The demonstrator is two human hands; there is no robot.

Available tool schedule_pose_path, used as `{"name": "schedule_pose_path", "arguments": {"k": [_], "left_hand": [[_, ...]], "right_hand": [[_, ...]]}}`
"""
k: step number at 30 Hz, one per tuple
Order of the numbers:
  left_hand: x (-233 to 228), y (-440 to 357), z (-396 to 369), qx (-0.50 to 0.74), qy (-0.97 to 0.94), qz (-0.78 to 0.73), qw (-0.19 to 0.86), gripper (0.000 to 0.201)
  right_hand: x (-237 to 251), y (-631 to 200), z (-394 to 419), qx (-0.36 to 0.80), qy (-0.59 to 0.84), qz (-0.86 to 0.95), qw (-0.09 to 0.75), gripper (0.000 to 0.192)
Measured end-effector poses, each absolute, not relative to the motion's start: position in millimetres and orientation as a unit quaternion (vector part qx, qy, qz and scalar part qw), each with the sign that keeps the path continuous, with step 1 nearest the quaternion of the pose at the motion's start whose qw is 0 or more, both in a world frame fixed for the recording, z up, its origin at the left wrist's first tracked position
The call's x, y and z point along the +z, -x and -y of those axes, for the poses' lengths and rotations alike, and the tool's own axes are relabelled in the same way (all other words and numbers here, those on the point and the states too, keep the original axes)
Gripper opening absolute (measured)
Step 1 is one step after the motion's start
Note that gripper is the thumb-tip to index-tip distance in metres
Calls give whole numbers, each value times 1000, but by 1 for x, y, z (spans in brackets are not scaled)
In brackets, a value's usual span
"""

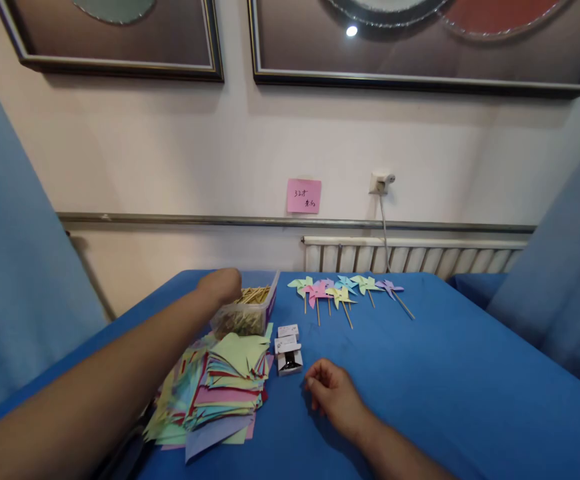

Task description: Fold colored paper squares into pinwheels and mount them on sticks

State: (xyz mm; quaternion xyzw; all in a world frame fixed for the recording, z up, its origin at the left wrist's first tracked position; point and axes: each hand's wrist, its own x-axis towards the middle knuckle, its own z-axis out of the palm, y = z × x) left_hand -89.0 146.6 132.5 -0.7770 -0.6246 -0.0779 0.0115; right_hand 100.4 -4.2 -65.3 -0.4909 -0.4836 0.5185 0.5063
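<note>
"Where are the wooden sticks (255, 295)?"
"In the plastic box (243, 323), just beside the left hand (223, 285); its fingers are hidden, so its grip cannot be told."
"And the right hand (333, 393)?"
"Well apart, loosely curled near the small white boxes (287, 345); its hold is also unclear."

Pale wall (170, 147), two dark-framed pictures (410, 57) hung high, a bright spot of light (352, 31) on the right one; below, pink handwritten note (304, 196), socket (374, 185) with plugged-in pale cord (385, 230), metal rail (250, 221), white ribbed radiator (420, 244); blue curtains (10, 247) either side, blue-covered table (420, 373) before the wall.
</note>
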Motion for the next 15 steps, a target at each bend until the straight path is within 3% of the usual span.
{"name": "schedule_pose_path", "arguments": {"k": [5,10,13,15], "left_hand": [[126,78,-159,-52,780,623,17,19],[128,71,-117,-96,815,569,46,26],[115,81,-83,-21,863,503,-38,18],[101,90,-67,-31,883,465,-56,36]], "right_hand": [[-67,-102,3,526,481,492,499,9],[-65,-103,4,536,480,486,496,9],[-64,-102,6,527,485,493,494,7],[-63,-102,6,516,486,501,496,6]]}}
